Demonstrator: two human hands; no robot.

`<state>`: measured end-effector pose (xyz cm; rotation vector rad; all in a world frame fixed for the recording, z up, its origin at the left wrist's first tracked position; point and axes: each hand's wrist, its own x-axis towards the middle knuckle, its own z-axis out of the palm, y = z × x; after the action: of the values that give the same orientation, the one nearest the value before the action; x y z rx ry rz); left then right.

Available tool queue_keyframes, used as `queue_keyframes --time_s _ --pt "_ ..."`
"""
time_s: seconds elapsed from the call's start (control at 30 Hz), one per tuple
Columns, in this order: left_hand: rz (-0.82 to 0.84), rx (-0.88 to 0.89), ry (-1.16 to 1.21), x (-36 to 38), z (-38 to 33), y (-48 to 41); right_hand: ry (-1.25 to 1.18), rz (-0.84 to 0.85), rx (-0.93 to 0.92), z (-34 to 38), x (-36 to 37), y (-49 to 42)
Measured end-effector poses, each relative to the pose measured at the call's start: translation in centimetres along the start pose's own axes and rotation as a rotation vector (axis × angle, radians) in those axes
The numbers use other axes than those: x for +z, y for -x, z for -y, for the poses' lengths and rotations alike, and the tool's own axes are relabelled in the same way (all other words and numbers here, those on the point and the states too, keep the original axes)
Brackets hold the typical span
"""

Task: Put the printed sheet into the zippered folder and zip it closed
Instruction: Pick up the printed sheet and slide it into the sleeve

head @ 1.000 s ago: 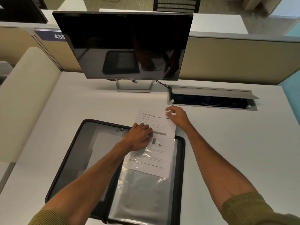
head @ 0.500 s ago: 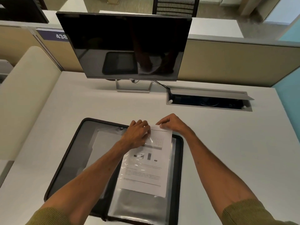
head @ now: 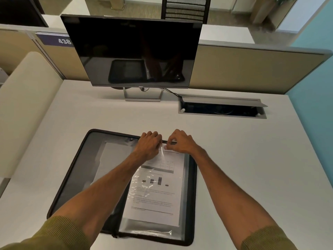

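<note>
two grips now. your left hand [head: 149, 146] holds the zippered folder's [head: 75, 168] sleeve [head: 153, 230]; your right hand [head: 182, 141] pinches the printed sheet's [head: 156, 199] far edge.

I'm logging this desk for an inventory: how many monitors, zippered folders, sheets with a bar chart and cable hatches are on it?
Monitor: 1
Zippered folder: 1
Printed sheet: 1
Cable hatch: 1
Total: 4
</note>
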<state>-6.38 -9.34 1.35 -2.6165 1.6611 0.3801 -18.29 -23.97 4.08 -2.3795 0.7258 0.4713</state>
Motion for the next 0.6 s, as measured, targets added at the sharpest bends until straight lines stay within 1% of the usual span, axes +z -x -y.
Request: queue_keyframes --time_s 0.1,0.27,0.43,0.6 --pt "0.005 -0.005 0.011 0.1 -0.1 0.2 0.026 0.002 0.017 -0.1 0.9 0.5" --pt "0.013 0.022 -0.026 0.3 -0.2 0.5 0.092 -0.086 0.048 0.3 1.8 0.8" --pt "0.058 0.039 -0.042 -0.1 0.3 0.2 0.151 -0.168 0.056 0.9 2.4 0.9" --pt "0.078 0.040 -0.008 0.0 0.7 0.4 0.190 -0.198 0.067 1.2 2.8 1.0"
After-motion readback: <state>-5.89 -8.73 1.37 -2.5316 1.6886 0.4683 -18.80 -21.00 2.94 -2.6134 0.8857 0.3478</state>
